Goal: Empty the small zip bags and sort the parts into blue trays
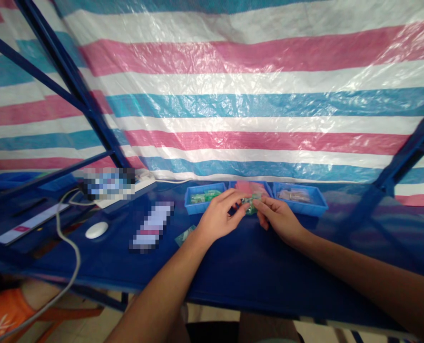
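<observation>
Left hand (pixel 219 216) & right hand (pixel 279 218) are held close together over the blue surface (pixel 254 267). A green packet (pixel 249 206) is pinched by both grips at the fingertips, long axis approx. left-right, equally near both, just before the middle tray (pixel 232 183).

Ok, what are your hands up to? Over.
Left hand, right hand both pinching green packet. Blue trays just behind. White mouse off left.
</observation>
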A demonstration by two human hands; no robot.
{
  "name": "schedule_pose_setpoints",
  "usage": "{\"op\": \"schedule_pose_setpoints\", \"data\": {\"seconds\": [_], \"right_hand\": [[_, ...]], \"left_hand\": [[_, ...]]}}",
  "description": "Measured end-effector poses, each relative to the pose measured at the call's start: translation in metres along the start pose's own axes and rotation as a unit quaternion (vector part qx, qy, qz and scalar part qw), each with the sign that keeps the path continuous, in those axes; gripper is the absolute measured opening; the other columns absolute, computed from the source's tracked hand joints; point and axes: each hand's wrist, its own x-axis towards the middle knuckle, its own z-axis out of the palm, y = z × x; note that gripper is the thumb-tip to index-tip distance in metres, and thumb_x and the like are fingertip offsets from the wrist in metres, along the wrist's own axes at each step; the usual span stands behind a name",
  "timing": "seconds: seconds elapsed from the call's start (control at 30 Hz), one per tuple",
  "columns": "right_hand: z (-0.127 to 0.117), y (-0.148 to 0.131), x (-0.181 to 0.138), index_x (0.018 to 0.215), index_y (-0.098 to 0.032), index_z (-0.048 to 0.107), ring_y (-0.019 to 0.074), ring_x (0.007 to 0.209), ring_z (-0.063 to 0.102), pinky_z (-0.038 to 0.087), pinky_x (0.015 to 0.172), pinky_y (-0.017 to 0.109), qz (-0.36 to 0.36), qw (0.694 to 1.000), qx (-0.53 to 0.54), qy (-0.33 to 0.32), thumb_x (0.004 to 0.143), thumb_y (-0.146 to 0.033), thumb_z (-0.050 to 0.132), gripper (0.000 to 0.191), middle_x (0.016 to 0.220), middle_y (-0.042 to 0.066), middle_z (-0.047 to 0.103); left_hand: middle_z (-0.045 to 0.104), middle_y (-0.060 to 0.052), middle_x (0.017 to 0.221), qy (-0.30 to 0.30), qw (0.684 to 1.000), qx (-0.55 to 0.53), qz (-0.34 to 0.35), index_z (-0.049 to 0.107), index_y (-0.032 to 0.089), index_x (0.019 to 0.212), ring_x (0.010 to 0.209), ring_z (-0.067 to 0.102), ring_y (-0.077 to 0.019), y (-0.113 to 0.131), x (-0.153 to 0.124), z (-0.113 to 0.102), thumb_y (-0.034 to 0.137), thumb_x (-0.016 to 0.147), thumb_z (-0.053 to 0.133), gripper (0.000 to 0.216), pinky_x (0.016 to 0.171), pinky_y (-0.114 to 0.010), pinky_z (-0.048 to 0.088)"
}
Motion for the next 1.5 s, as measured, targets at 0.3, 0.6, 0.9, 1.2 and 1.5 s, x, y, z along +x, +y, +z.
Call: {"op": "schedule_pose_setpoints", "data": {"seconds": [0.3, 0.6, 0.9, 1.2, 1.5], "right_hand": [[0.002, -0.006, -0.001, 0.103, -0.021, 0.068, 0.0118, 0.046, 0.047, 0.034, 0.049, 0.027, 0.024, 0.999, 0.035, -0.022, 0.098, -0.061, 0.065, 0.039, 0.059, -0.006, 0.059], [0.005, -0.004, -0.005, 0.109, -0.021, 0.070, 0.0128, 0.052, 0.056, 0.044, 0.052, 0.026, 0.028, 0.996, -0.031, -0.081, 0.100, -0.060, 0.062, 0.041, 0.067, -0.004, 0.063], [0.018, -0.020, -0.019, 0.135, -0.021, 0.069, 0.0310, 0.124, 0.066, 0.053, 0.107, 0.048, -0.253, 0.895, -0.304, -0.205, 0.103, -0.040, 0.064, 0.038, 0.131, 0.016, 0.072], [0.025, -0.020, -0.011, 0.166, -0.021, 0.040, 0.0336, 0.161, 0.032, 0.016, 0.133, 0.059, -0.253, 0.828, -0.366, -0.342, 0.100, -0.061, 0.063, 0.080, 0.167, 0.017, 0.045], [0.026, -0.020, -0.008, 0.168, -0.019, 0.035, 0.0344, 0.163, 0.027, 0.013, 0.134, 0.057, -0.260, 0.816, -0.373, -0.357, 0.096, -0.070, 0.063, 0.093, 0.171, 0.018, 0.039]], "left_hand": [[0.075, -0.007, 0.117, 0.080, 0.995, 0.057, -0.010, 0.074, 0.022, 0.114, 0.111, 0.071, -0.0207, -0.009, 0.002, -0.008, 0.018, 0.102, 0.057, 0.021, 0.102, -0.037, 0.057], [0.075, -0.007, 0.116, 0.097, 0.950, 0.254, -0.151, 0.069, 0.022, 0.105, 0.112, 0.068, -0.0280, -0.033, -0.002, -0.033, 0.006, 0.090, 0.058, 0.025, 0.102, -0.044, 0.052], [0.075, -0.005, 0.103, 0.060, 0.961, 0.218, -0.158, 0.072, 0.021, 0.098, 0.098, 0.072, -0.0225, -0.037, -0.004, -0.021, 0.014, 0.096, 0.054, 0.019, 0.096, -0.037, 0.055], [0.072, -0.006, 0.110, 0.077, 0.964, 0.213, -0.139, 0.069, 0.021, 0.105, 0.104, 0.070, -0.0227, -0.028, 0.001, -0.021, 0.011, 0.095, 0.052, 0.022, 0.101, -0.037, 0.054], [0.071, -0.007, 0.115, 0.065, 0.969, 0.201, -0.130, 0.070, 0.020, 0.109, 0.108, 0.069, -0.0237, -0.030, 0.003, -0.014, 0.013, 0.097, 0.052, 0.023, 0.101, -0.038, 0.055]]}}
